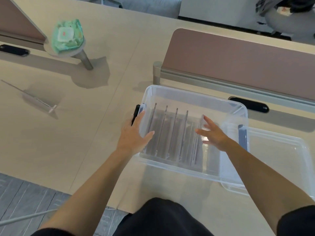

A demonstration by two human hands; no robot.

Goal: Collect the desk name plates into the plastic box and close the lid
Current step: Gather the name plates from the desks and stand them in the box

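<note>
Clear acrylic desk name plates (172, 133) stand on edge in a row inside the translucent plastic box (187, 96); one more plate (39, 100) lies well apart on the beige desk (85, 133). Risk: a nudge could topple the row like dominoes, and fitting the clear flat lid (281, 150) now would strand the stray. Left hand (134, 133) lies flat on the box's left wall, fingers straight and together; right hand (213, 133) is over the rightmost plate, fingers spread, gripping nothing.

Plates (172, 132) in box (187, 94) between left hand (134, 133) and right hand (213, 133); lid (276, 150) right of right hand, spare plate (39, 101) well left.
</note>
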